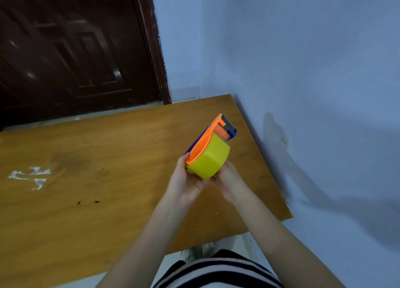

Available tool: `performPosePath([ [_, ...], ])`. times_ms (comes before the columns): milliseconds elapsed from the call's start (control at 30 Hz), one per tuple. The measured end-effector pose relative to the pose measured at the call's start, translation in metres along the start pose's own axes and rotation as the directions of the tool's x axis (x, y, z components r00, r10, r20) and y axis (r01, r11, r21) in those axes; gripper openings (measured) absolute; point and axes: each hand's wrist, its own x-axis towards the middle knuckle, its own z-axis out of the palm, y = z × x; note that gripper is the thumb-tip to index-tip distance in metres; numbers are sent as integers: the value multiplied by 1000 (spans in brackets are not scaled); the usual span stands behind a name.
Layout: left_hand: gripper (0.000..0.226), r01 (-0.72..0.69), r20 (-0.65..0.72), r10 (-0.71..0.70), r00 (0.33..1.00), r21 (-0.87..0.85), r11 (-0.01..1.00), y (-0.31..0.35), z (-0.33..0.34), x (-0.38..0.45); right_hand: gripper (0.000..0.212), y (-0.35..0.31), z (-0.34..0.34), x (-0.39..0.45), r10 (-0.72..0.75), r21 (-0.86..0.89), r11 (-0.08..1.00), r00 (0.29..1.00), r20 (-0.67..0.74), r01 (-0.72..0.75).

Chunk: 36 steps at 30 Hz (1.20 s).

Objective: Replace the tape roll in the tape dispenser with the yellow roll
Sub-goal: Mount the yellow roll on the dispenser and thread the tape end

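Note:
An orange and blue tape dispenser is held up above the wooden table, its cutter end pointing away from me. A yellow tape roll sits in the dispenser's orange cradle. My left hand grips the dispenser's near left edge, thumb on the orange rim. My right hand holds the yellow roll from below and the right, its fingers hidden under the roll.
The wooden table has white smears at the left and two small dark specks. A pale blue wall runs along its right edge. A dark brown door stands behind the table's far edge.

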Motion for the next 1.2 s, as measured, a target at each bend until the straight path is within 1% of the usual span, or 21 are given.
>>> performPosePath([
  [133,32,14,12,-15,1000,38,999,-2,-8,-1,13,4,2,0,-28,-1,1000,1000,-13,28],
  [167,33,15,7,-16,1000,94,995,-2,-10,-1,12,3,3,1,-26,-8,1000,999,-21,26],
  [233,35,0,-39,13,999,310,951,-2,-16,1,6,2,4,5,-38,-43,998,998,-51,35],
  [300,36,-47,-97,124,988,566,823,-3,-21,4,8,0,3,8,-59,-71,996,996,-65,54],
  [367,38,-107,-93,250,964,724,682,-2,-25,6,17,-1,1,10,-77,-98,993,995,-62,71],
  [433,36,-119,-78,303,950,805,581,-1,-27,8,18,0,0,11,-88,-114,990,994,-59,81],
  [500,34,-87,-73,320,944,884,459,2,-28,9,13,2,-3,14,-84,-146,987,994,-65,74],
  [567,30,-48,-71,335,940,941,335,7,-29,13,14,1,-8,18,-63,-202,978,997,-51,51],
  [600,32,-46,-67,345,936,950,308,11,-30,15,17,-1,-11,19,-44,-218,975,998,-36,35],
  [633,36,-63,-56,355,933,948,313,14,-29,18,19,-3,-12,21,-28,-230,973,999,-19,22],
  [667,40,-88,-45,359,932,934,346,17,-27,21,21,-5,-14,22,-17,-244,970,1000,1,17],
  [733,38,-147,-22,363,931,890,432,21,-20,25,22,-7,-16,26,7,-289,957,1000,21,-1],
  [767,34,-161,-11,356,934,878,450,22,-17,26,22,-7,-17,28,14,-311,950,1000,20,-8],
  [833,29,-160,4,332,943,882,444,21,-15,32,25,-8,-22,32,44,-319,947,999,5,-40],
  [933,26,-140,5,314,949,902,409,13,-13,41,27,-10,-30,36,125,-273,954,992,-8,-122],
  [1000,18,-128,10,296,955,915,382,4,-10,46,29,-9,-33,38,165,-261,951,986,-18,-164],
  [1067,12,-103,-7,277,961,918,383,-4,-5,50,34,-9,-37,42,200,-255,945,979,-40,-204],
  [1133,15,-79,-39,272,961,909,409,-11,-3,57,30,-11,-43,44,233,-246,940,971,-45,-237],
  [1200,26,-58,-70,268,961,895,442,-15,0,66,21,-13,-52,46,258,-259,931,966,-34,-258],
])
